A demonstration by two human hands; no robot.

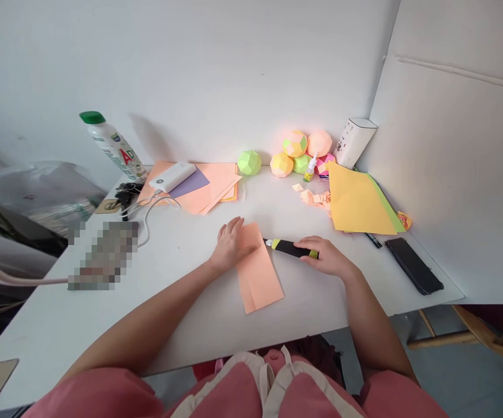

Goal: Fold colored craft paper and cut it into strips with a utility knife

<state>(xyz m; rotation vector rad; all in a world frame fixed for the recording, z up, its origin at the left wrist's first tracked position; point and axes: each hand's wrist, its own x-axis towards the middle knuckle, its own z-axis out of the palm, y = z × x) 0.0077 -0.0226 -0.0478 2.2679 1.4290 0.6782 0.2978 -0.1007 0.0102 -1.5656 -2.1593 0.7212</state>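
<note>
A folded strip of light orange paper (258, 278) lies on the white table in front of me. My left hand (229, 247) rests on its left side, fingers stretched out and thumb laid across the sheet. From the right, my right hand (325, 255) grips a black and lime-green utility knife (293, 248). The knife lies almost level, and its blade end touches or nearly touches the paper's right edge. My right palm hides part of the handle's rear end.
Several paper balls (295, 144) and a small glue bottle (309, 169) stand by the wall. Yellow sheets (360, 203) and a black case (413, 266) lie right. Leftward are orange sheets (216, 177), a white power bank (173, 177), its cable, and a tilted bottle (114, 145).
</note>
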